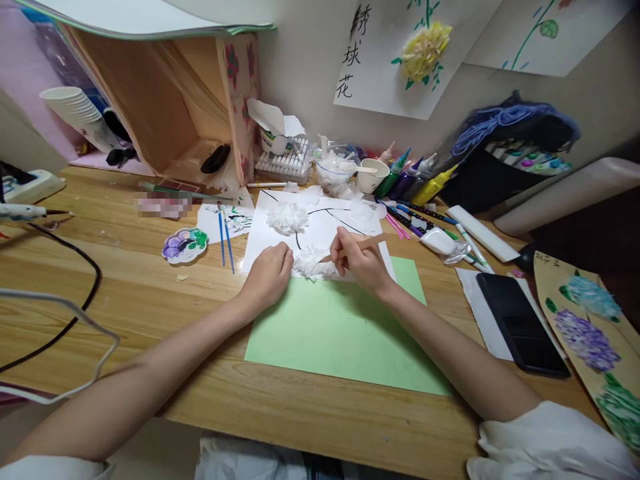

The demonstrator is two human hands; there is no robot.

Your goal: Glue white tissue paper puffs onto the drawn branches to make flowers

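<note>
My right hand (357,260) is closed around a slim brown pencil-like stick (373,243), held like a pen. Its lower tip meets a ruffled white paper flower (311,264) near the front edge of a white sheet (260,230). Beside that flower, my left hand (270,270) rests on the sheet with curled fingers; whether anything is inside them is hidden. A second white ruffled flower (288,218) sits farther back, among thin black painted stems. Under the white sheet lies a green sheet (340,333).
To the left are a flower-shaped paint palette (184,246) and two blue brushes (229,245). Behind stand a bowl of white scraps (334,172), a paper cup (373,175) and paint bottles (397,177). A black phone (520,323) lies at right; a cardboard box (150,100) stands back left.
</note>
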